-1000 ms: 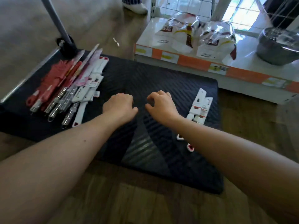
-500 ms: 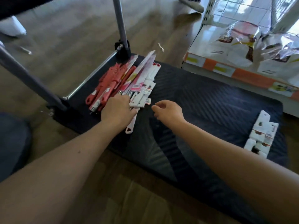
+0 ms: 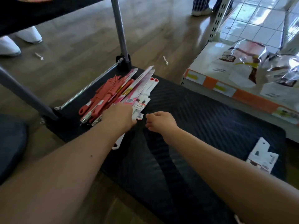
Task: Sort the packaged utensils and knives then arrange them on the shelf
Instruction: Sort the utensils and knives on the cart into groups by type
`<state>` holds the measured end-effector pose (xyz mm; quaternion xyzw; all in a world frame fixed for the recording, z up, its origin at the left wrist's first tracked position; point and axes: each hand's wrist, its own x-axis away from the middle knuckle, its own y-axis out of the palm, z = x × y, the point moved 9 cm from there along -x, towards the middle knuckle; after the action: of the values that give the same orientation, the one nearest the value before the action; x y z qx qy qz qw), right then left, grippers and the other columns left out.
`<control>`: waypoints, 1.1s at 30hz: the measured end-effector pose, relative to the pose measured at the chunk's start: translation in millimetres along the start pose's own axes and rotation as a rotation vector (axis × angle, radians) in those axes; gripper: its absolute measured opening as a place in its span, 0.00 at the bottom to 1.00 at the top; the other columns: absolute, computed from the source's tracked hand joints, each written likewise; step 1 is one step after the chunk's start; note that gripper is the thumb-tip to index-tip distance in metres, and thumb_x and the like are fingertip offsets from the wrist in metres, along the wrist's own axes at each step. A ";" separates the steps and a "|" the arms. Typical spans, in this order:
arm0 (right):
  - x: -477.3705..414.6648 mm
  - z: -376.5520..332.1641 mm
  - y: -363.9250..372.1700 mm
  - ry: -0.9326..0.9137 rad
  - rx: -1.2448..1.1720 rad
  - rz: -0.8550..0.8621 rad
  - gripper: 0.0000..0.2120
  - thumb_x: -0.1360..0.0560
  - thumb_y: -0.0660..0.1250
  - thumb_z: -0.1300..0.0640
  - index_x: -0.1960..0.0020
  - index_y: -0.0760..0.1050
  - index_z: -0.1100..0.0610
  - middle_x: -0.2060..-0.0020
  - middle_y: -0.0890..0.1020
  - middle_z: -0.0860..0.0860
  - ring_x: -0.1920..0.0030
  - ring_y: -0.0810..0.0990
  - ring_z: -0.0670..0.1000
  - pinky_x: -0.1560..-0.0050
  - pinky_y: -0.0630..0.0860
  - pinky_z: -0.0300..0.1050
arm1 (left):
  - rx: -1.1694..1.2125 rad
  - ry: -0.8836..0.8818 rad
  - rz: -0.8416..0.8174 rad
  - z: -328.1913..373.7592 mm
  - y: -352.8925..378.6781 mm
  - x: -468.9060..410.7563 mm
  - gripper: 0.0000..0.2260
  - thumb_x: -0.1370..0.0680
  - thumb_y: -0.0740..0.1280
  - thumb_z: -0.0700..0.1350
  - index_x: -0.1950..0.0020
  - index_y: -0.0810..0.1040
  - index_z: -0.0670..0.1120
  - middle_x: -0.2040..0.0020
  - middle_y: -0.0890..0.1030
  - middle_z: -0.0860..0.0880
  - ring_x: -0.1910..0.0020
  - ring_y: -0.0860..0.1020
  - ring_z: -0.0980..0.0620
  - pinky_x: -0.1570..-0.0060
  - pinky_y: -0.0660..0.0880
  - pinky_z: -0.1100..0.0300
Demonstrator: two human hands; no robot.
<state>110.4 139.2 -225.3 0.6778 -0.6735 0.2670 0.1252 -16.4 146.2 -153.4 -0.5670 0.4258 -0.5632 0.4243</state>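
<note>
L hand (image 3: 119, 118) on utensil pile (image 3: 105, 97), mat (image 3: 210, 120) left edge.

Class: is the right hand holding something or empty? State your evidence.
Empty. The right hand is over the mat, fingers loosely curled around nothing, just beside the packs.

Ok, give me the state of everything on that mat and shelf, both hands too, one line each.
Packaged pile: lying flat at the left end of the mat.
Carded knives: on the pile, tips pointing away.
White packs: flat, apart at the mat's right end.
Left hand: resting on the pile; grip hidden.
Right hand: loosely curled, holding nothing.
Foil bags: lying on the shelf.
</note>
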 end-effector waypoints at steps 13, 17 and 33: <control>-2.9 16.8 -4.3 0.031 -0.023 -0.047 0.10 0.25 0.66 0.56 0.64 0.75 0.56 0.64 0.79 0.51 0.57 0.81 0.50 0.46 0.79 0.46 | -0.052 -0.019 0.047 -2.4 10.4 -0.5 0.14 0.23 0.64 0.47 0.42 0.73 0.39 0.44 0.77 0.40 0.45 0.76 0.42 0.53 0.72 0.53; -1.9 12.6 6.2 -0.004 0.046 -0.073 0.08 0.25 0.66 0.56 0.62 0.75 0.56 0.60 0.81 0.53 0.56 0.82 0.51 0.48 0.80 0.44 | -0.192 0.097 0.122 7.1 9.9 -8.2 0.09 0.22 0.64 0.40 0.43 0.74 0.39 0.43 0.78 0.41 0.44 0.76 0.42 0.51 0.72 0.54; -5.8 -25.8 22.6 -0.103 0.297 0.277 0.09 0.26 0.66 0.54 0.64 0.78 0.55 0.61 0.83 0.55 0.56 0.82 0.54 0.47 0.79 0.54 | 0.337 0.228 -0.037 -45.0 -5.2 -51.2 0.09 0.27 0.70 0.44 0.56 0.81 0.37 0.57 0.82 0.43 0.53 0.81 0.45 0.51 0.78 0.54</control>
<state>83.5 156.4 -211.3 0.6024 -0.7191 0.3432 -0.0488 -61.5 196.7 -162.4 -0.4281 0.3603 -0.6948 0.4518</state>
